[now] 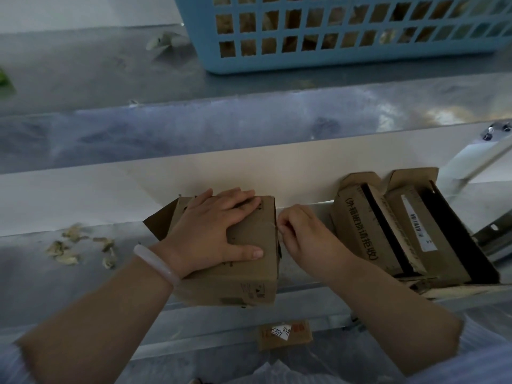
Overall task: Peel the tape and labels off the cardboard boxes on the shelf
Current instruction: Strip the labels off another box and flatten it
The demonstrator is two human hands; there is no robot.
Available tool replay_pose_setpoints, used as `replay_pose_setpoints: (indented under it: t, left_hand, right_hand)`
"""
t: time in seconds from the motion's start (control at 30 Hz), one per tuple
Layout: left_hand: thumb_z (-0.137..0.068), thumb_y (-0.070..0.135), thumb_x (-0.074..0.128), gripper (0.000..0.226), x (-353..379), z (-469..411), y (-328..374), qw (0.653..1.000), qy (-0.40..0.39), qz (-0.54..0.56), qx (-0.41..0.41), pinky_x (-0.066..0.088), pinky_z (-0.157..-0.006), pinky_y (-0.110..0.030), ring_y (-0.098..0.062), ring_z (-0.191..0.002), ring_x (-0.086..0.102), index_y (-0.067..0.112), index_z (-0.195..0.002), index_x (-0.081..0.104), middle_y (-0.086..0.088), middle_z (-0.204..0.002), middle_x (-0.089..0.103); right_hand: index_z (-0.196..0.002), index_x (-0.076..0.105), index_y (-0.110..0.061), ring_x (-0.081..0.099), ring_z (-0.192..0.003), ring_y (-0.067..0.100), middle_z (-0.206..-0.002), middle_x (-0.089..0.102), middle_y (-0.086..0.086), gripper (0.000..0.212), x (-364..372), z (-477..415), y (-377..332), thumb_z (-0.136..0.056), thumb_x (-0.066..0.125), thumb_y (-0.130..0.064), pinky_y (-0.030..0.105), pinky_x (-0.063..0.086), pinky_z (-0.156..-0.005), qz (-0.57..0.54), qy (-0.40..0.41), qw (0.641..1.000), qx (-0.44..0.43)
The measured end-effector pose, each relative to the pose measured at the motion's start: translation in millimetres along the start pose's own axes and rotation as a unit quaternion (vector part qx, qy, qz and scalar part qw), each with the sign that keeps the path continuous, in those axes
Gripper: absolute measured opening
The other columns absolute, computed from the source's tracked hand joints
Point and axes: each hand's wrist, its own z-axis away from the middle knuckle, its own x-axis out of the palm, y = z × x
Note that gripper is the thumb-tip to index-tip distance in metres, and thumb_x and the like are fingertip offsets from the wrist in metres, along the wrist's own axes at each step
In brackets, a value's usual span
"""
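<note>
Small brown cardboard box (243, 281) sits on the grey metal shelf (55, 286) before you, your left hand (210, 231) pressed flat on its top, fingers straight. Your right hand (302, 234) pinches a thin strip (278, 230) at the box's right edge, fingers curled tight; tape or label, I cannot tell. Pull too sharply and it may tear short or skin the cardboard; slacken your left palm and the box may slide toward the open brown cartons (388, 231) nearby
</note>
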Motion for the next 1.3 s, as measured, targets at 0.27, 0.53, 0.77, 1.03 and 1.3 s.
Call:
replay_pose_setpoints:
  t: [0.27,0.53,0.77,1.03,1.3]
  left_hand:
    - [-0.063,0.094,0.015,0.098,1,-1,-2,1.0,0.003,0.008,0.007,-0.006,-0.114,-0.031,-0.001,-0.143,0.002,0.046,-0.147,0.003,0.025,-0.156,0.003]
    - [-0.064,0.093,0.019,0.093,1,-1,-4,1.0,-0.003,0.01,0.009,-0.007,-0.114,-0.03,0.002,-0.142,-0.001,0.049,-0.145,-0.001,0.029,-0.154,0.0]
    - [-0.063,0.094,0.018,0.094,1,-2,-4,1.0,0.002,0.022,0.003,-0.007,-0.113,-0.028,0.009,-0.136,-0.003,0.05,-0.144,0.001,0.03,-0.153,0.002]
    - [-0.061,0.096,0.018,0.096,1,-4,-5,1.0,-0.003,0.029,-0.006,-0.006,-0.114,-0.029,0.008,-0.138,-0.001,0.05,-0.144,0.001,0.028,-0.155,0.003]
    - [-0.062,0.096,0.02,0.093,2,-1,-9,0.999,0.006,0.044,0.002,-0.003,-0.116,-0.03,0.008,-0.14,0.001,0.052,-0.142,0.005,0.034,-0.151,0.001]
  right_hand:
    - [-0.092,0.05,-0.024,0.053,-0.083,0.005,-0.09,0.052,-0.006,0.01,5,6,12,-0.096,0.053,-0.015,0.022,0.045,-0.074,-0.084,0.003,0.994,0.065]
    - [-0.11,0.071,-0.015,0.062,-0.096,0.008,-0.101,0.07,-0.003,0.025,8,11,8,-0.088,0.062,-0.025,0.02,0.051,-0.086,-0.076,0.107,0.991,-0.003]
    - [-0.093,0.062,-0.012,0.053,-0.082,0.013,-0.086,0.064,0.005,0.012,13,4,12,-0.092,0.054,-0.02,0.021,0.045,-0.073,0.025,0.129,0.988,-0.08]
    - [-0.092,0.062,-0.007,0.052,-0.096,0.001,-0.101,0.068,0.006,0.016,28,27,10,-0.091,0.05,-0.019,0.0,0.035,-0.086,-0.046,0.121,0.992,0.009]
    - [-0.087,0.062,-0.027,0.068,-0.095,0.015,-0.097,0.072,-0.006,0.022,35,35,2,-0.092,0.061,-0.006,0.041,0.055,-0.088,-0.306,0.131,0.911,0.244]
